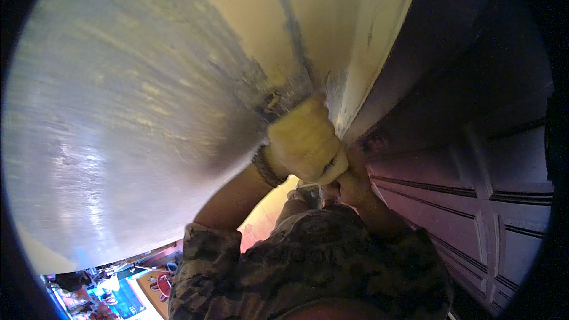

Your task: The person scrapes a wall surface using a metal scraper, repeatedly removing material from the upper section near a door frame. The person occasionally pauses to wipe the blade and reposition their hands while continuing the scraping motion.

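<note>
In the middle, a bulky yellowish covering point(306, 140), which looks like a work glove, is pressed close to a patchy wall point(146, 111). My left forearm runs into its dark cuff, and my left hand point(284, 160) appears to be inside, its fingers not distinguishable. A dark strip point(273, 106) lies between the covering and the wall; I cannot tell whether it is a tool edge or a mark. My right hand point(349, 182) is dim and partly hidden, just below and right of the covering. Whether it grips anything is unclear.
Grey-white smears cover the yellow wall, which ends at a pale corner edge point(391, 62) on the right. Beyond stands a panelled door point(458, 213) in shadow. Floor tiles point(260, 218) show by my feet. At lower left are a red item point(164, 285) and assorted clutter.
</note>
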### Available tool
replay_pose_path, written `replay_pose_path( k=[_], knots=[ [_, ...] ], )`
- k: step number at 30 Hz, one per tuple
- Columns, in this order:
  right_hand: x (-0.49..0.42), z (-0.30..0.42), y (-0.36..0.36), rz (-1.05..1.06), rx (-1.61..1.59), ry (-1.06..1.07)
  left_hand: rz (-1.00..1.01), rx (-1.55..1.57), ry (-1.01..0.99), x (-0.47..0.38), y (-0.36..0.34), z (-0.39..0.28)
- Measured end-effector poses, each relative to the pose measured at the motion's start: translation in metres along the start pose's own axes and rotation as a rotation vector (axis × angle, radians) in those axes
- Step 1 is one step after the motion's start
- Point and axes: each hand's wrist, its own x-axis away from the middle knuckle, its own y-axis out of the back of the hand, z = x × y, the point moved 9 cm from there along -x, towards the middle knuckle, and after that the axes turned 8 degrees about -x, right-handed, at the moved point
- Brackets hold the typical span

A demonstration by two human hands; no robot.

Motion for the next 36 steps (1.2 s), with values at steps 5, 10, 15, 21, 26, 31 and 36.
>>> replay_pose_path(
  k=[5, 10, 15, 21, 26, 31, 36],
  knots=[
    [0.001, -0.028, 0.023, -0.070, -0.133, -0.251, 0.140, 0.014, -0.031, 0.007, -0.030, -0.012],
    [0.000, -0.013, 0.030, -0.121, -0.077, -0.054, 0.162, -0.014, 0.046, 0.016, -0.038, -0.004],
    [0.005, -0.031, 0.031, -0.152, -0.149, -0.305, 0.369, 0.004, -0.001, 0.017, -0.055, -0.007],
    [0.004, -0.013, 0.041, -0.124, -0.092, -0.092, 0.134, -0.024, 0.087, 0.006, -0.044, -0.003],
    [0.001, -0.006, 0.045, -0.153, 0.001, -0.130, 0.078, -0.004, -0.018, -0.001, -0.044, -0.011],
    [-0.005, 0.033, 0.036, -0.050, 0.387, 0.162, 0.200, -0.056, -0.022, -0.003, -0.051, -0.001],
    [-0.002, -0.009, 0.029, -0.069, -0.230, -0.132, 0.058, -0.028, 0.013, 0.002, -0.031, -0.003]
  ],
)
